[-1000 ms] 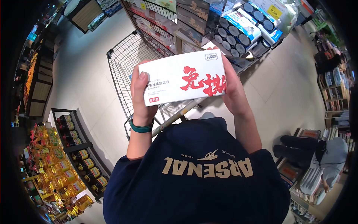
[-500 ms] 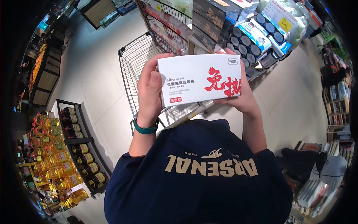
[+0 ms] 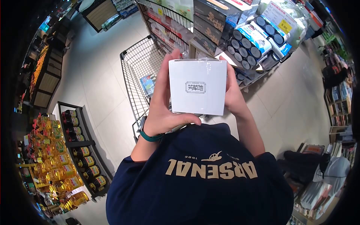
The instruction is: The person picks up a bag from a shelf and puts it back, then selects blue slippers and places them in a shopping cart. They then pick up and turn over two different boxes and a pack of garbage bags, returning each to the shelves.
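Near the handle end of the shopping cart [image 3: 137, 45], the left hand's [image 3: 159, 117] fingers grip the white cardboard box [image 3: 180, 99] from its left side, thumb along the lower edge, while the right hand's [image 3: 233, 98] fingers clasp the opposite side. That two-sided hold seems meant to steady it and leave the end panel's logo [image 3: 195, 88] uncovered, facing the wearer. Inside the cart lies a blue packet [image 3: 147, 84], leaving both hands for the box. Right of the cart, plastic-wrapped rolls [image 3: 245, 48] sit bundled, probably for tidy display beside a price sign [image 3: 278, 15].

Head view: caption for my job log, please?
Left hand and right hand hold a white box near a shopping cart.
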Demonstrator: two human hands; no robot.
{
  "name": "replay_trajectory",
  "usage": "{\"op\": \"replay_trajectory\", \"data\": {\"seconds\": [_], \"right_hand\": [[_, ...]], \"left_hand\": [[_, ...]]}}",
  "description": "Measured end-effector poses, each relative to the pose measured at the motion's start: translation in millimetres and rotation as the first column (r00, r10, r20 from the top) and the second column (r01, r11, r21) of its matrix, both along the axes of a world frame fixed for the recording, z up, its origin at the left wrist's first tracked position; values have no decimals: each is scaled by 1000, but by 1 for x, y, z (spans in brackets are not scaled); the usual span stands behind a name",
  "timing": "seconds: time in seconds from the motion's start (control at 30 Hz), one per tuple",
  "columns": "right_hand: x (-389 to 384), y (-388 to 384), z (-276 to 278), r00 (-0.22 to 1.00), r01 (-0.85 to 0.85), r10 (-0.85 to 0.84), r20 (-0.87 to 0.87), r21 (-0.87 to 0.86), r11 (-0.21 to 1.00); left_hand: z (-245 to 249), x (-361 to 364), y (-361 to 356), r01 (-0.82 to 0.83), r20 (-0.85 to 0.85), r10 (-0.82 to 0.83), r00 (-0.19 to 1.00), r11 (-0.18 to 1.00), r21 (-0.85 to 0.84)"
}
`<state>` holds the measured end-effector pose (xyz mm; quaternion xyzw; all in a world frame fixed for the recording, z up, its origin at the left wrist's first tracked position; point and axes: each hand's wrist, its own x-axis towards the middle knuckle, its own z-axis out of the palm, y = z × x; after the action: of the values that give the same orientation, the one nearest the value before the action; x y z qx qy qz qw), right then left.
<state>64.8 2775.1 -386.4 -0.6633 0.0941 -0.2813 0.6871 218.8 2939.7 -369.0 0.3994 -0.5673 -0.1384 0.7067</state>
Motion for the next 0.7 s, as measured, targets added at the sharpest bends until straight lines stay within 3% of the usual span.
{"op": "replay_trajectory", "data": {"seconds": [0.07, 0.13, 0.2, 0.23, 0.27, 0.3, 0.33, 0.4, 0.47, 0.53, 0.63, 0.7], "right_hand": [[-1, 2, -3, 996, -64, 69, -60, 86, 994], [-3, 4, -5, 992, -77, 85, -94, 78, 994], [-6, 6, -4, 974, -117, 87, -210, -135, 984], [-6, 9, 0, 974, -116, 86, -210, -134, 984], [-6, 15, 7, 988, -64, 22, -151, -278, 959], [-6, 20, 15, 996, -4, -33, -82, -413, 911], [-9, 25, 24, 996, -2, -35, -82, -413, 911], [-13, 33, 42, 984, 116, -164, -73, -444, 889], [-15, 36, 52, 990, 121, -143, -8, -484, 867], [-15, 27, 58, 987, 77, -160, -29, -783, 617], [-12, 23, 56, 999, 2, -41, -31, -775, 631], [-15, 20, 55, 997, 6, -63, -46, -758, 652]], "left_hand": [[0, -4, 0, -14, -8, 14, 1000, 1000, 3], [-3, -9, -1, 1, -165, 4, 986, 1000, 30], [-5, -8, 0, -44, -138, 47, 989, 999, 23], [-6, -5, 1, -109, -37, 111, 993, 993, 51], [-7, -3, 2, -175, 65, 171, 983, 982, 71], [-5, -7, 3, -228, 76, 222, 972, 971, 76], [-2, -5, 4, -226, 77, 221, 972, 971, 76], [5, 1, 6, -412, 486, 363, 795, 911, -7], [6, -3, 6, -411, 466, 367, 805, 911, -7], [6, -5, 1, -381, 521, 303, 798, 924, 46], [8, -9, 1, -378, 573, 279, 771, 924, 60], [8, -7, 3, -423, 648, 287, 705, 904, 61]]}}
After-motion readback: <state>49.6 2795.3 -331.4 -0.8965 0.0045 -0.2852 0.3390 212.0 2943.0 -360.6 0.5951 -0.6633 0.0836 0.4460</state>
